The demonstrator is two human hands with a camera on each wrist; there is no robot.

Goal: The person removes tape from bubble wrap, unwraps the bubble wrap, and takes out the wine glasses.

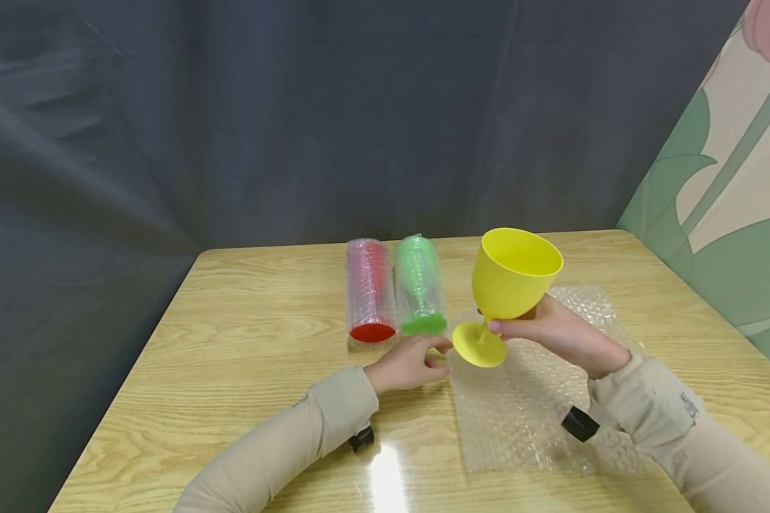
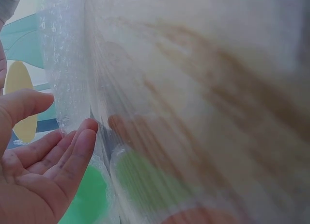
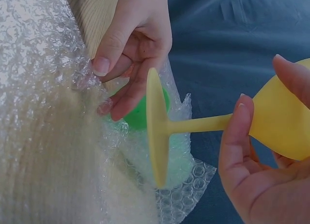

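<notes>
My right hand (image 1: 545, 331) holds a yellow plastic goblet (image 1: 515, 288) by its stem and the bottom of its bowl, tilted above a flat sheet of bubble wrap (image 1: 520, 413). In the right wrist view the goblet's round foot (image 3: 157, 129) points toward the left hand. My left hand (image 1: 411, 365) is at the sheet's left edge, its thumb apart from the fingers; in the left wrist view the fingertips (image 2: 86, 136) are right at the wrap. Just beyond that hand lie a red goblet (image 1: 373, 332) and a green goblet (image 1: 423, 324), each rolled in bubble wrap.
The wood-grain table (image 1: 244, 342) reaches back to a dark curtain (image 1: 359, 121). On the right stands a wall panel (image 1: 731, 214) with a painted flower and leaves. A black wrist camera (image 1: 580, 424) hangs under the right sleeve, over the wrap.
</notes>
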